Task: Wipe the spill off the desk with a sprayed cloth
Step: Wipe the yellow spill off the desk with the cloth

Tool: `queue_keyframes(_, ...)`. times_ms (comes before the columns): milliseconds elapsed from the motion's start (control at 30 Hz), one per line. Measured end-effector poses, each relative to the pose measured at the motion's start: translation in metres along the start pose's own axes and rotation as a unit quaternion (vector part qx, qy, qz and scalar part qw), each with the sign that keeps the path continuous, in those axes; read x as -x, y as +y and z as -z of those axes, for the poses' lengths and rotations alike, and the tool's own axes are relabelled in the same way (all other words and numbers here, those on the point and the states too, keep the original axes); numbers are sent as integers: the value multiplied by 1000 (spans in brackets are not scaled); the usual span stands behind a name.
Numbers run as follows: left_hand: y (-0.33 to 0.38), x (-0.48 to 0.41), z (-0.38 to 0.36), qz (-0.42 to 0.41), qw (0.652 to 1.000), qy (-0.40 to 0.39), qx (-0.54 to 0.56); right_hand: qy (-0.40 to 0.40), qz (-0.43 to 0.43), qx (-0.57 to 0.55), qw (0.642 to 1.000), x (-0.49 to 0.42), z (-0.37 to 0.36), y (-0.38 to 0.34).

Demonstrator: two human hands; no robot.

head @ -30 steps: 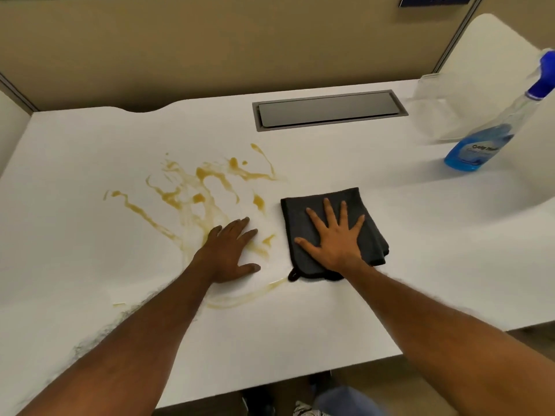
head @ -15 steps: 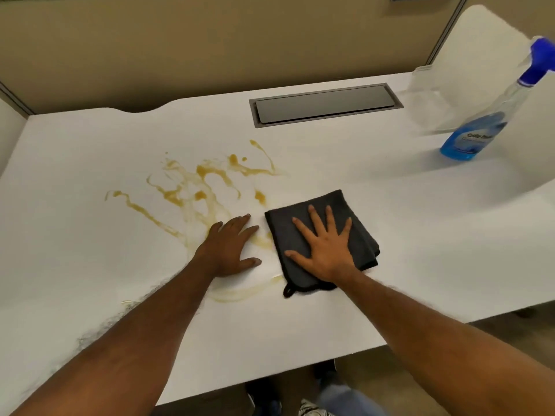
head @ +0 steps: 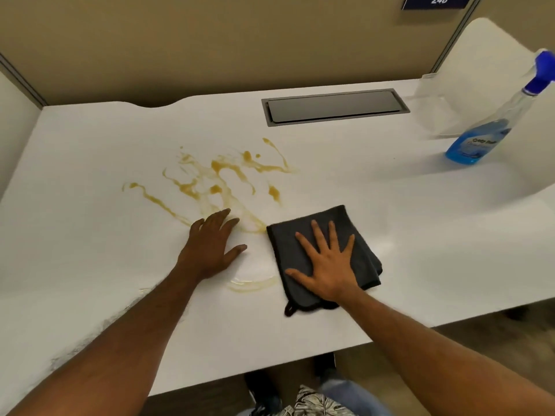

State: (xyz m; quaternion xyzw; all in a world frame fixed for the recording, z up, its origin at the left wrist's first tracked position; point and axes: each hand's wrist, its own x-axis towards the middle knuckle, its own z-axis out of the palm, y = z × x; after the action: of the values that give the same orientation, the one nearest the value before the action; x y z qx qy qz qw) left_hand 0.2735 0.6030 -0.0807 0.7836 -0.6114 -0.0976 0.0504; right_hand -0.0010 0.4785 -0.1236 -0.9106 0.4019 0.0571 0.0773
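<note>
A brownish-yellow spill (head: 222, 181) streaks the white desk (head: 420, 223) left of centre, with one more thin streak (head: 252, 285) near the front. A dark grey folded cloth (head: 303, 232) lies flat just right of the spill, its left edge touching the nearest streaks. My right hand (head: 326, 265) presses flat on the cloth with fingers spread. My left hand (head: 210, 250) rests palm-down on the desk at the spill's near edge, holding nothing. A spray bottle (head: 477, 142) of blue liquid with a blue trigger stands at the far right.
A grey cable hatch (head: 335, 107) is set into the desk at the back. A clear plastic container (head: 435, 112) stands behind the spray bottle. Beige partition walls close off the back and left. The desk's front edge runs just below my forearms.
The cloth has slid left and a little toward me under my right hand, reaching the spill's edge. My left hand has shifted slightly left.
</note>
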Motion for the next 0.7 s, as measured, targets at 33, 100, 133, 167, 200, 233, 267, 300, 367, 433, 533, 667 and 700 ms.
queue_keyframes(33,-11,7,3,15,1000,12,6,9,23,-1,1000,6,-3,3)
queue_keyframes(100,-34,26,6,45,999,21,7,19,33,-1,999,12,1,14)
queue_keyframes(133,-46,36,7,61,998,22,2,18,20,0,1000,10,3,16)
queue_keyframes(167,-58,45,7,78,997,23,0,13,-5,-2,1000,5,7,14)
queue_keyframes(200,-68,54,7,95,995,26,-1,8,-34,-6,999,-1,9,8)
queue_keyframes(233,-78,61,6,114,993,31,1,6,-62,-12,998,-6,10,-3)
queue_keyframes(267,-87,68,5,133,990,34,7,5,-79,-16,997,-11,10,-17)
queue_keyframes(300,-94,74,5,150,988,34,14,1,-80,-15,997,-13,10,-31)
queue_keyframes(367,-107,86,4,168,985,31,22,-12,-32,-6,999,-10,6,-47)
queue_keyframes(433,-118,92,1,166,985,39,23,-9,34,5,999,0,3,-38)
queue_keyframes(533,-122,96,-5,147,988,48,20,-9,61,8,998,2,9,-15)
queue_keyframes(667,-126,98,-10,147,988,53,18,-16,-44,-3,999,-21,12,-49)
queue_keyframes(700,-127,98,-10,148,988,51,16,-19,-41,-4,999,-22,10,-62)
